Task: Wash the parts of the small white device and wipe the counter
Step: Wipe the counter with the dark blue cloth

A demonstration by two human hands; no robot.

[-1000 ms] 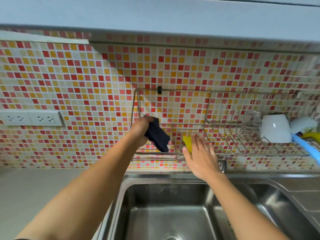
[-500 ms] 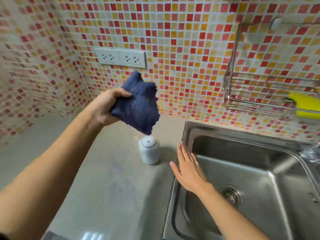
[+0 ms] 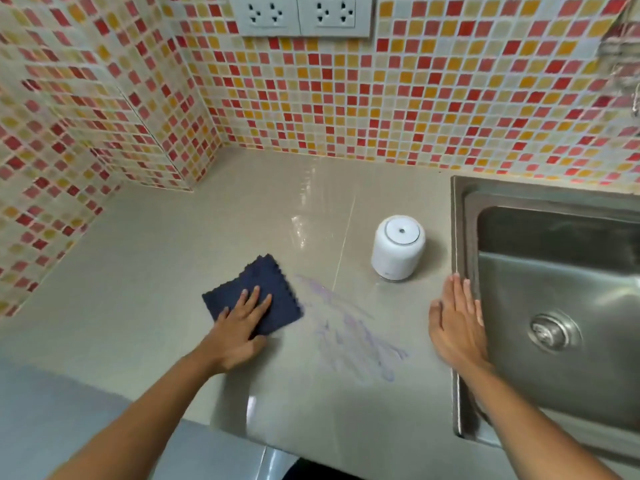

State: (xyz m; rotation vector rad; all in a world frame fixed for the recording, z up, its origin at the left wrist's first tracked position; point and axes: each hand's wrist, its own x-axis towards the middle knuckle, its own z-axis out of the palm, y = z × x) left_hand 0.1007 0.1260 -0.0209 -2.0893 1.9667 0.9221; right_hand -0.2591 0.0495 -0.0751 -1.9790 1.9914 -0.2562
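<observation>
My left hand [image 3: 239, 327] lies flat, fingers spread, its grip apart and pressing down on the dark navy square cloth with the zigzag edge [image 3: 254, 296], which is spread on the glossy beige tabletop [image 3: 166, 258]. My right hand [image 3: 455, 327] is also flat and holding nothing, fingers together and extended, resting at the tabletop's right edge, its outer fingers touching the rim of the stainless steel sink [image 3: 464, 216]. Between my two hands I see faint purple streaks [image 3: 349, 334] smeared across the tabletop, just to the right of the cloth. The small white cylindrical device with a round top and a centre hole [image 3: 398, 251] stands upright on the tabletop, beyond my right hand's fingertips and near the sink's left rim, apart from both hands. The sink basin shows a round metal drain [image 3: 550, 332]. Behind it all rises the red, orange and cream mosaic tile wall [image 3: 346, 98], with a grey double power socket [image 3: 299, 13] at the top.
</observation>
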